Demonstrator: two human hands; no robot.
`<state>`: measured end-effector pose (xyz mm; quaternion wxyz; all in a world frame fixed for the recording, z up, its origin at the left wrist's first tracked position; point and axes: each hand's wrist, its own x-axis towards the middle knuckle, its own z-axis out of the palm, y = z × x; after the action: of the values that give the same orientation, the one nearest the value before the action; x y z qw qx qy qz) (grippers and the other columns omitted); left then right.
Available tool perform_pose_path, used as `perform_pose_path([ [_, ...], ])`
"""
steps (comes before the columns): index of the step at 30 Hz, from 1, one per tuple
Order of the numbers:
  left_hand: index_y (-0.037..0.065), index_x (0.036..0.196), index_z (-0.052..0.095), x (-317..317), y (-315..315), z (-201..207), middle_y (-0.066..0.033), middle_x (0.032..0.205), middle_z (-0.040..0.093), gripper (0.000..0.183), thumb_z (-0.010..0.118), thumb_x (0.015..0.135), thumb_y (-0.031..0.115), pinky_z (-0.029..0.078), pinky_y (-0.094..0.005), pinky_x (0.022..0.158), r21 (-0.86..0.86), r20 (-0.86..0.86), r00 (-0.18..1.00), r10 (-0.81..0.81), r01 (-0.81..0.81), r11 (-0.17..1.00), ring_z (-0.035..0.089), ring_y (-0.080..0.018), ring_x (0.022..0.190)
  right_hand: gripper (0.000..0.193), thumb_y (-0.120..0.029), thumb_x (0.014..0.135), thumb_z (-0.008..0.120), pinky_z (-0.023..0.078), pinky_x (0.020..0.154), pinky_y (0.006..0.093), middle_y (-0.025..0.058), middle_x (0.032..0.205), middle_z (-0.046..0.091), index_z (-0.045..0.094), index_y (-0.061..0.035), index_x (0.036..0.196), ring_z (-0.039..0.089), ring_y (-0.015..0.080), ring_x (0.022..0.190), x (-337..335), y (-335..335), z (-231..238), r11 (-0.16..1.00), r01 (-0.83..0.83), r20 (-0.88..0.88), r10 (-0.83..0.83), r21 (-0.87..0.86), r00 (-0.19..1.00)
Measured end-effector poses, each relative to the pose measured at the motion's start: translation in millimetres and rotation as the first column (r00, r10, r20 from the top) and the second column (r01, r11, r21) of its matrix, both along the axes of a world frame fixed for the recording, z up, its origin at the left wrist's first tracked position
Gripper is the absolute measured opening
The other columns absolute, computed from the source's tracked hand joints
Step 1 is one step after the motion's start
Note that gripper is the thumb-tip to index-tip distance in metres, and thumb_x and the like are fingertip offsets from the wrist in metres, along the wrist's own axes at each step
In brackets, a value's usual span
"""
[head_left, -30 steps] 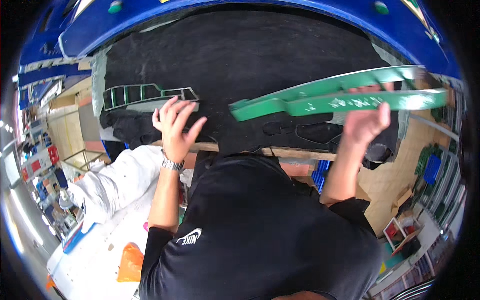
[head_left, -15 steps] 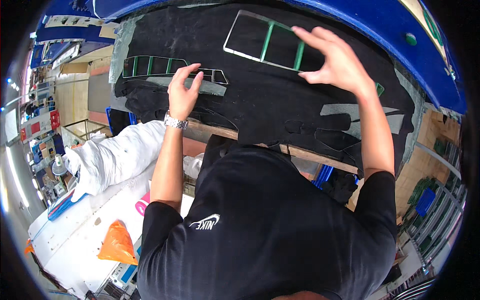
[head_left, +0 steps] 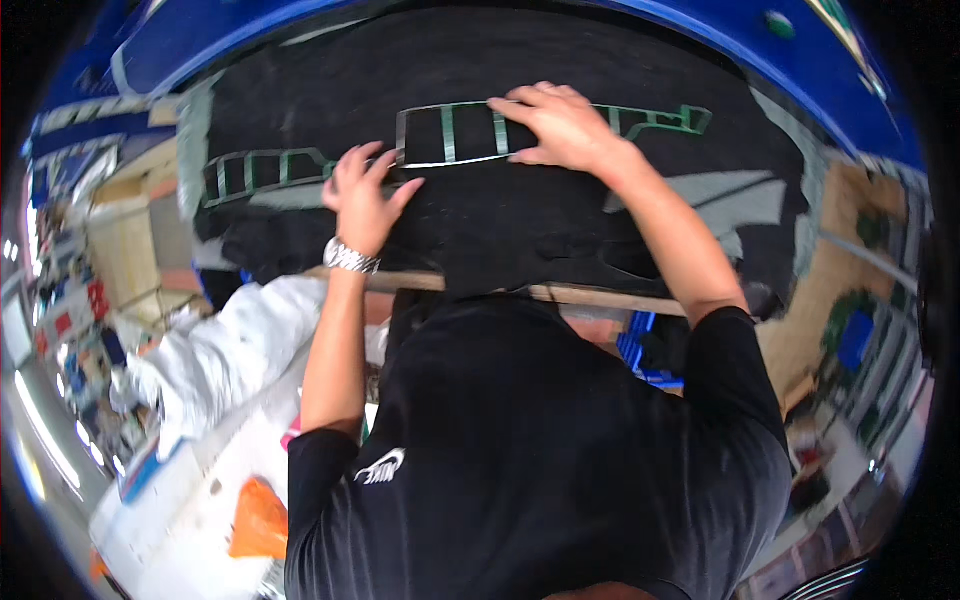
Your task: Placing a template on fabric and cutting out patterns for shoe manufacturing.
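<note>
Two long cutting dies of thin metal with green crossbars lie on black sheet material (head_left: 520, 215). My right hand (head_left: 565, 130) spans the right die (head_left: 449, 135), with fingers at its far edge and thumb at its near edge; it grips the die across its width. Part of that die is hidden under the hand, and its narrow end shows beyond. My left hand (head_left: 365, 205), a metal watch on its wrist, has its fingers apart beside the right end of the left die (head_left: 250, 175). That end is partly covered by the hand.
A blue machine part (head_left: 660, 30) arches across the far side. Grey-green strips (head_left: 730, 195) show at the right through gaps in the black material. A wooden edge (head_left: 600, 297) runs along the near side. White bundled cloth (head_left: 230, 340) and an orange bag (head_left: 260, 520) are at left.
The right die has shifted left and nearer with my right hand, and lies more level. My left hand sits slightly lower in view. The whole view has also shifted.
</note>
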<state>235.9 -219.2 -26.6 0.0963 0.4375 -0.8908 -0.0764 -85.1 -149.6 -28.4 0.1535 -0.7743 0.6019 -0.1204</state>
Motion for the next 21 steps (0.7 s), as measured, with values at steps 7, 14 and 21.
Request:
perform_pose_path([
  [7,0.015,0.121,0.072,-4,-3,-16,-0.0062,0.148,0.051,0.059,0.085,0.074,0.050,0.029,-0.0690,0.104,-0.014,0.145,0.980,0.137,-0.137,0.990,0.038,-0.0341,0.143,0.070,-0.037,0.075,0.087,0.048,0.105,0.0442,0.0180,0.129,0.064,0.063,-0.0048,0.132,0.059,0.0348,0.124,-85,89,-2,0.741,0.570,0.150,-0.557,-0.356,0.817],
  [14,0.010,0.115,0.074,-9,-8,-28,-0.0095,0.147,0.052,0.053,0.086,0.076,0.045,0.028,-0.0681,0.106,0.037,0.120,0.988,0.096,-0.101,0.994,0.037,-0.0359,0.143,0.077,-0.026,0.082,0.085,0.046,0.110,0.0396,0.0188,0.138,0.063,0.051,-0.0050,0.148,0.058,0.0305,0.132,-148,147,-51,0.573,0.796,0.267,-0.750,-0.194,0.605],
  [21,0.019,0.148,0.049,-7,-21,-22,-0.0066,0.154,0.047,0.090,0.086,0.073,0.050,0.032,-0.0720,0.102,0.008,0.143,0.988,0.057,-0.058,0.998,0.037,-0.0347,0.144,0.077,-0.028,0.083,0.084,0.042,0.111,0.0408,0.0158,0.145,0.059,0.050,-0.0075,0.149,0.055,0.0281,0.136,-155,144,-64,0.540,0.810,0.365,-0.724,-0.227,0.585],
])
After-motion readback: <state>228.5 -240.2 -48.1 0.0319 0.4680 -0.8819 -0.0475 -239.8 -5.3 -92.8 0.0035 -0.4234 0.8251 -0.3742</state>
